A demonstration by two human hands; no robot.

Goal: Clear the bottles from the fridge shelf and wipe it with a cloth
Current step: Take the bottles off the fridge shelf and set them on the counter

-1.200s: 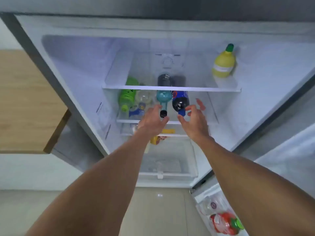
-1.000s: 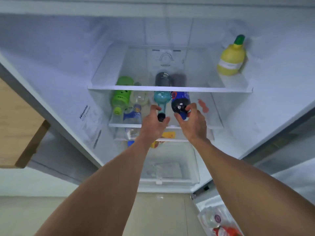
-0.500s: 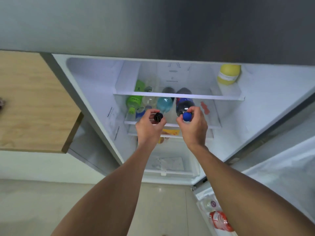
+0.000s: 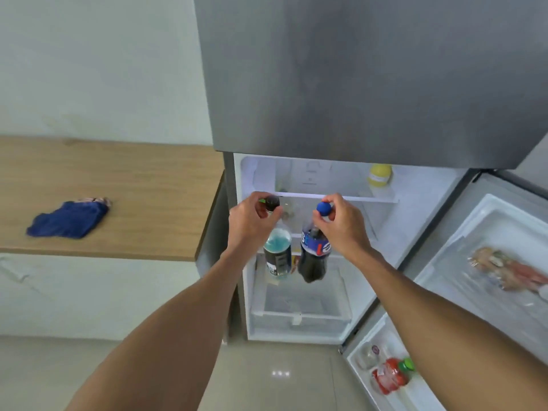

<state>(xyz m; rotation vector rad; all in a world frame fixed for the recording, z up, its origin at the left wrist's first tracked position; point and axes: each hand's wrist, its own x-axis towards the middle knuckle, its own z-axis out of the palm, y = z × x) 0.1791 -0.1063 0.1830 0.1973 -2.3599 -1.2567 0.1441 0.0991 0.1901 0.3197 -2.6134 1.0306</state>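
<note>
My left hand (image 4: 252,223) grips the black cap end of a clear bottle of blue liquid (image 4: 277,253), which hangs upright in front of the open fridge. My right hand (image 4: 341,226) grips the blue-capped neck of a dark cola bottle (image 4: 314,256) the same way, beside it. Both bottles are out of the fridge shelf (image 4: 335,197), held in the air. A yellow bottle (image 4: 379,176) stands at the shelf's back right. A blue cloth (image 4: 69,221) lies on the wooden counter (image 4: 142,185) to the left.
The grey freezer door (image 4: 355,78) fills the upper view. The open fridge door (image 4: 489,262) at right holds packaged food and a red bottle (image 4: 390,378) in its lower bin. A clear crisper drawer (image 4: 299,307) sits at the fridge bottom.
Both hands closed on the two bottles' caps, then pulled the bottles off the shelf and out; they now hang upright. The view rose and swung left, showing the counter and cloth.
</note>
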